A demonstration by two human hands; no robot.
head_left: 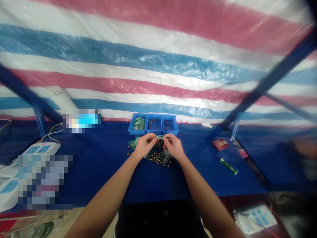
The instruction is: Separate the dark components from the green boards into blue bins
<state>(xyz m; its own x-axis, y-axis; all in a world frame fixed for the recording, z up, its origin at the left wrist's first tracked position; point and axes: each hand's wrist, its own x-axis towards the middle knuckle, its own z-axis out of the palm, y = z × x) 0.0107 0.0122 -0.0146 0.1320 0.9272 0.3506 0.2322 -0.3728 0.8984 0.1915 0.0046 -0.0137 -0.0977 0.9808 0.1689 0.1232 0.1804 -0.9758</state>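
My left hand and my right hand meet over the middle of the blue table. Between them, pinched at its two ends by thumbs and fingers, is a small greenish, shiny flat packet; its exact kind is too small to make out. Below the hands lies a pile of small brass-coloured, screw-like parts. More green, film-like pieces rest beside my left hand. Just beyond my fingers stands a blue three-part bin, with green packets on the left and small dark parts in the other two compartments.
A red box and a green tube-shaped pack lie to the right. White power strips with cables sit at the left; another is low right. Blue frame bars slant before a striped sheet.
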